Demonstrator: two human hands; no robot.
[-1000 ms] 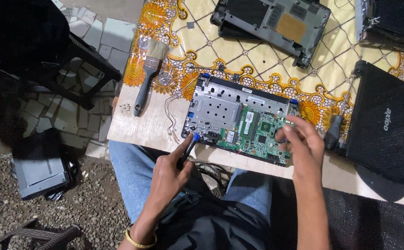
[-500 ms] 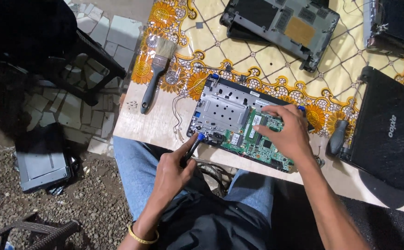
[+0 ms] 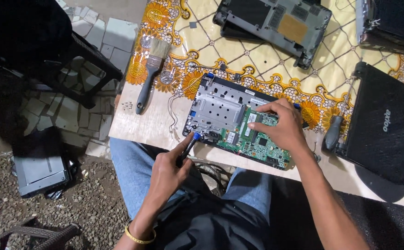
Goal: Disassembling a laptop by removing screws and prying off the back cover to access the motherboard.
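Your left hand (image 3: pixel 167 173) has its fingers clamped on a black, blue-tipped screwdriver (image 3: pixel 188 147), tip at the near-left corner of the opened laptop's green circuit board (image 3: pixel 257 143). Your right hand (image 3: pixel 283 127) presses spread fingers flat on that board, gripping nothing. This looks like screw work; next, keep the tip seated and upright.

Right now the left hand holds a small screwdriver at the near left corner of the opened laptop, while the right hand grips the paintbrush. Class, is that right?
Not quite. In the head view the right hand rests on the opened laptop's green circuit board; the paintbrush lies untouched on the table. The left hand does hold the screwdriver there.
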